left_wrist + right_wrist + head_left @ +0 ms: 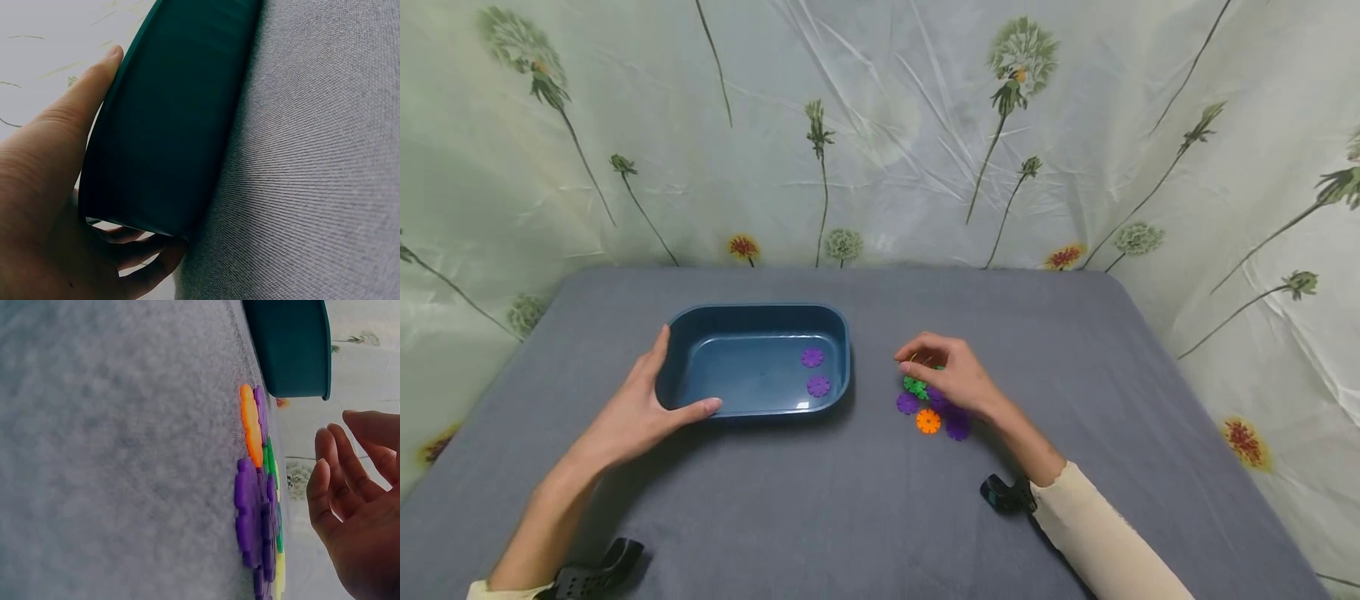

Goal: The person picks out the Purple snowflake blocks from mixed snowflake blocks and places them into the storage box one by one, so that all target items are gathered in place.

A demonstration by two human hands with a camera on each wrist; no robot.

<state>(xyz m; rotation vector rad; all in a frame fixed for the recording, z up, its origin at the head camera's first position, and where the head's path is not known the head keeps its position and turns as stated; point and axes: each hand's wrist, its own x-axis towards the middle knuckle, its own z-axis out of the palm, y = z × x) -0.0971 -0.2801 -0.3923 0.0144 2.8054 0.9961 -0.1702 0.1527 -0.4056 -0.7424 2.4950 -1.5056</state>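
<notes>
A blue rectangular plastic basin (737, 367) stands on the left half of the table. Its left end is held by my left hand (636, 408), the thumb along the near rim and the fingers curved round the end wall. Two purple notched plastic discs (812, 357) lie inside, toward its right end. To the right of the basin, my right hand (953, 371) hovers over a small pile of similar discs, its fingers loosely bent. The pile shows an orange disc (928, 421), several purple discs (249, 512), green discs (915, 387) and some yellow, partly hidden by the hand.
A grey cloth (820, 517) covers the table. Behind it hangs a pale curtain (895, 167) printed with dandelions. Black wrist cameras (1009, 495) are strapped to both forearms, close above the cloth.
</notes>
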